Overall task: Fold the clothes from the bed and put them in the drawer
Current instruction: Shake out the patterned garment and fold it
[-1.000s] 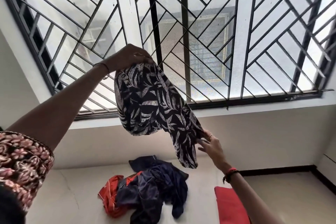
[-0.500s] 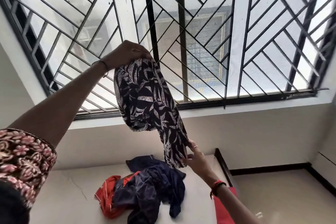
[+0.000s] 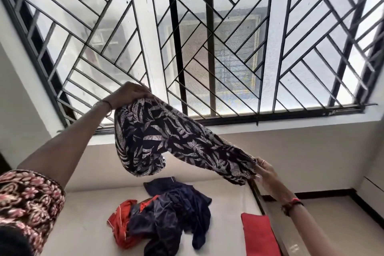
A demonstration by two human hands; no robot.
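Since half a second ago, the lower end of the leaf-print garment [image 3: 166, 137] has been drawn out to the right, so that the cloth, which hung almost straight down, is now stretched on a slant above the bed [image 3: 83, 214]. Its upper end is held high in front of the window grille [image 3: 228, 48] by the left hand [image 3: 129, 94], whose grip is closed over the bunched fabric. The lower hem is pinched by the right hand [image 3: 265, 174], above the bed's right edge; the fingers are only lightly bent, yet the grip is clamped on the cloth. The task is judged to be at an early stage: this garment is being spread and no fold has yet been made in it. A navy garment [image 3: 172, 214] and an orange-red garment [image 3: 120, 226] lie crumpled together in the middle of the bed, still to be folded. A flat red item [image 3: 257, 233] lies at the right edge; whether it is already folded clothing cannot be told. No drawer is in view.
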